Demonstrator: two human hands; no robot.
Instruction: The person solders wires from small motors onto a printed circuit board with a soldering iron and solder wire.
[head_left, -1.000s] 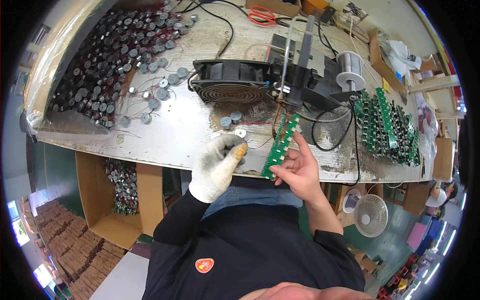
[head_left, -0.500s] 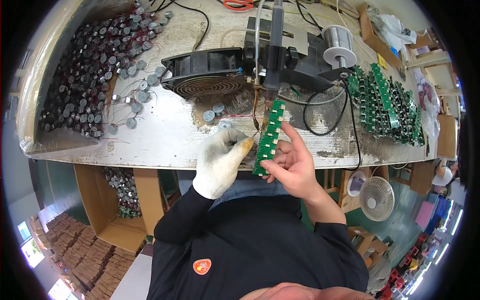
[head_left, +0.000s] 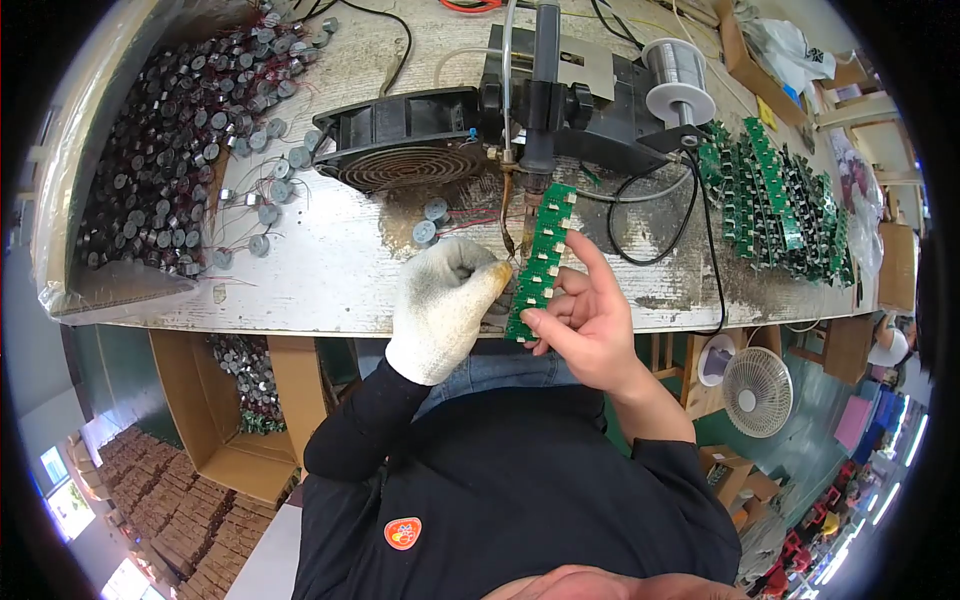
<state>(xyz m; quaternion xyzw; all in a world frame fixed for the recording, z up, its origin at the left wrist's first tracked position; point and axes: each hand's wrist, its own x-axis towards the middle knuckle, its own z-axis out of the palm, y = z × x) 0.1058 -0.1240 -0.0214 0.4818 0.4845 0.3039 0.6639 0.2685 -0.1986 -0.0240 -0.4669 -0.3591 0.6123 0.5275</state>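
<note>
My right hand (head_left: 592,335) is bare and grips a green circuit board strip (head_left: 547,240) between thumb and fingers, with the index finger stretched along its edge. Small pale connectors line the strip, which stands tilted, its far end close under the soldering iron (head_left: 541,130). On my left hand (head_left: 440,310) is a white glove with a stained thumb tip. Its fingers pinch a thin wire, barely visible, against the strip's left side, just below a narrow metal tube (head_left: 507,215). Beyond the glove lie two grey round parts (head_left: 430,222) with thin red wires.
A black fan (head_left: 400,140) stands behind my left hand, beside the soldering stand with its solder spool (head_left: 676,80). Many wired round parts (head_left: 190,140) fill a plastic-lined box at left. Circuit board strips (head_left: 775,200) are piled at right. A black cable (head_left: 660,262) loops nearby.
The strip has shifted slightly away from me and right. A third round part by the glove has gone out of sight. Both hands keep their grip.
</note>
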